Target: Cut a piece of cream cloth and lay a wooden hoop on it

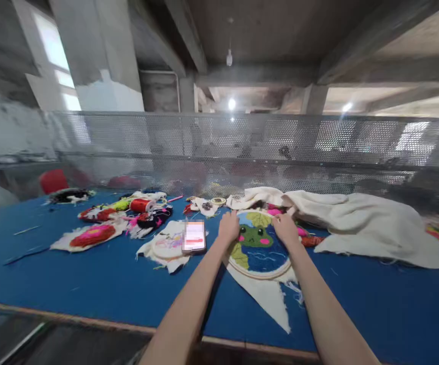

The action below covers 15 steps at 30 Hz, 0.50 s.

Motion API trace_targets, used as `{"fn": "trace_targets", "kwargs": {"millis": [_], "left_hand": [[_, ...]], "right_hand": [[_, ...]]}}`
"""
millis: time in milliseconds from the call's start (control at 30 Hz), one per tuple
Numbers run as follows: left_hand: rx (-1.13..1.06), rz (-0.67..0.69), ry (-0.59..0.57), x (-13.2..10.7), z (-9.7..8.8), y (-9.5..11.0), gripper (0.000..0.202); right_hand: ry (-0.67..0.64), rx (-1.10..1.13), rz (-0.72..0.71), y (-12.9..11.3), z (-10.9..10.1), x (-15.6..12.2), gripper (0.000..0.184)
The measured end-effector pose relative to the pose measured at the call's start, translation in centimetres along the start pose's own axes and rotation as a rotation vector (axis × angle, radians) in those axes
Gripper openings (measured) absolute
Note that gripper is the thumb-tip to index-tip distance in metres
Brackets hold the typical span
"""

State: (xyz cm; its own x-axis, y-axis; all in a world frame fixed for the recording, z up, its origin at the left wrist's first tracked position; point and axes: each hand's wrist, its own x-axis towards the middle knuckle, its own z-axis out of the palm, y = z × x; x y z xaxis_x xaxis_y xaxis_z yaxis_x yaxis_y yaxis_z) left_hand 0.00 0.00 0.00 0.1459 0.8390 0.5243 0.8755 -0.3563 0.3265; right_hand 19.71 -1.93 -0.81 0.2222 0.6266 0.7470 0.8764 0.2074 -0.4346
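Observation:
A round embroidery hoop (259, 271) lies on the blue table (90, 276), holding cream cloth stitched with a green frog face on blue. My left hand (229, 226) grips the hoop's far left rim with fingers curled. My right hand (286, 228) grips the far right rim the same way. A ragged cream corner of the cloth (270, 299) hangs toward me below the hoop.
A phone (194, 236) rests on a second small hoop (168, 246) to the left. Finished tufted pieces (92, 235), a red thread spool (140, 205) and yarn scraps lie at far left. A heap of cream fabric (360, 223) covers the right. A perforated metal screen (242, 147) backs the table.

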Motion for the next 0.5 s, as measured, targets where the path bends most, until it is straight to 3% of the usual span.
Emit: {"fn": "trace_targets", "kwargs": {"millis": [133, 267, 367, 500], "left_hand": [[-0.027, 0.022, 0.089, 0.6, -2.4, 1.5, 0.038], [-0.105, 0.101, 0.265, -0.1, -4.0, 2.5, 0.038], [-0.159, 0.138, 0.358, -0.7, -4.4, 2.8, 0.035], [-0.225, 0.149, 0.408, -0.8, -4.8, 3.0, 0.032]], "right_hand": [[0.082, 0.010, -0.026, -0.9, -2.9, 1.5, 0.027], [0.180, 0.058, -0.173, -3.0, -5.0, 1.9, 0.043], [0.194, 0.043, -0.290, -4.4, -5.7, 1.6, 0.053], [0.256, 0.121, -0.305, -5.0, -5.9, 1.2, 0.044]]}}
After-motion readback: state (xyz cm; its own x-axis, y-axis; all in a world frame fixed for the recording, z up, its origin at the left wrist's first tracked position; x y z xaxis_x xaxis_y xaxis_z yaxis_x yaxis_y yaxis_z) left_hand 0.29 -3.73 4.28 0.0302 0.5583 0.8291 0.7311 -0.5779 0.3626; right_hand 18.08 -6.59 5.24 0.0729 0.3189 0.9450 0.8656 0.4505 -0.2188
